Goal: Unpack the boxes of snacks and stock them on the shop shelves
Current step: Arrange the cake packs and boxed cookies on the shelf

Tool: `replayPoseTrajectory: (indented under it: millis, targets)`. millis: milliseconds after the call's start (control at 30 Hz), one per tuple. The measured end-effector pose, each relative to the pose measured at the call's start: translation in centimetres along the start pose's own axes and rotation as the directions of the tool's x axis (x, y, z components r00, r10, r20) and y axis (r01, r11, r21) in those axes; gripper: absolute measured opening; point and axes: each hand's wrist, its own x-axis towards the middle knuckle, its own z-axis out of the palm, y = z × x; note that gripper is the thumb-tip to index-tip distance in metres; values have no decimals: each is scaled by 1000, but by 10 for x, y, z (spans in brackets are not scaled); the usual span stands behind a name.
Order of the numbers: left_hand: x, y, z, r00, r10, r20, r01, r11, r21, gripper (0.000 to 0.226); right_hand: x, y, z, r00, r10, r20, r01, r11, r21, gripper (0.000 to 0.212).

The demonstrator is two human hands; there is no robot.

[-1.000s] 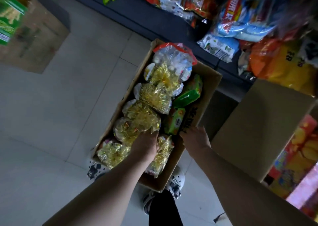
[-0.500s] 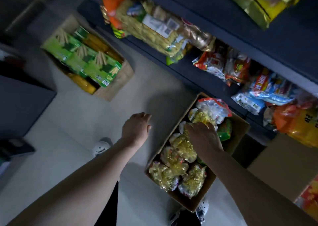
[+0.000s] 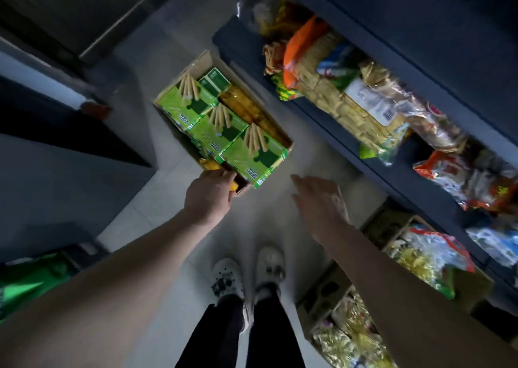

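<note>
A cardboard box (image 3: 280, 132) on the floor ahead holds green biscuit-stick cartons (image 3: 207, 132) and amber packs (image 3: 246, 109). My left hand (image 3: 208, 194) is at its near corner, fingers curled on the box edge by a yellow pack (image 3: 210, 164). My right hand (image 3: 319, 202) hovers open over the floor to the right of that box, holding nothing. A second cardboard box (image 3: 325, 292) with gold-wrapped snack bags (image 3: 350, 337) sits at lower right. Dark blue shop shelves (image 3: 336, 123) run along the right, stocked with snack bags (image 3: 350, 98).
My two white shoes (image 3: 246, 275) stand on the grey tiled floor between the boxes. A dark counter or unit (image 3: 56, 149) lies on the left with a green bag (image 3: 30, 280) at its lower end. Bare floor shows between the first box and the shelves.
The view swung left from the gold-bag box to the green-carton box. My right hand left the gold bags and came across open. My left hand reached the green-carton box's near corner.
</note>
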Motion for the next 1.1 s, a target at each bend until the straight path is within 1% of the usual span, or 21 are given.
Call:
replayPoseTrajectory:
  millis: [100, 200, 367, 467, 533, 600, 700, 800, 867, 967, 1033, 1100]
  targets:
    - [25, -23, -1, 999, -30, 14, 30, 999, -24, 46, 50, -6, 3, 999, -14, 29, 14, 1000, 0, 42]
    - [51, -44, 3, 997, -66, 30, 67, 997, -39, 47, 95, -10, 5, 994, -73, 81, 79, 994, -72, 44]
    - [101, -71, 25, 990, -117, 79, 121, 991, -56, 51, 162, -8, 25, 989, -79, 129, 81, 997, -15, 39]
    - [132, -84, 44, 984, -129, 121, 138, 987, -76, 54, 197, -13, 41, 981, -28, 193, 32, 999, -14, 30]
    - [153, -93, 58, 985, -118, 124, 132, 985, -110, 58, 215, -15, 56, 966, 46, 255, -51, 999, 13, 29]
    - [169, -102, 71, 981, -110, 158, 129, 985, -117, 63, 232, -19, 75, 926, 135, 352, -177, 980, 88, 37]
    - [185, -114, 85, 972, -93, 214, 123, 984, -129, 69, 247, -21, 109, 839, 222, 497, -341, 926, 160, 54]
    - [190, -125, 88, 980, -54, 191, 82, 986, -144, 66, 254, -20, 126, 766, 279, 579, -460, 867, 191, 72]
    - [190, -130, 83, 982, -17, 190, 49, 985, -164, 62, 257, -21, 121, 741, 273, 613, -484, 850, 207, 75]
    - [189, -141, 68, 969, 6, 247, 45, 979, -199, 57, 257, -28, 97, 752, 196, 630, -446, 854, 266, 64]
    - [189, -150, 52, 964, -9, 267, 72, 971, -228, 56, 260, -31, 76, 766, 198, 611, -420, 874, 243, 61]
    - [188, -159, 33, 965, -14, 261, 75, 972, -224, 58, 271, -33, 50, 759, 227, 611, -411, 894, 179, 68]
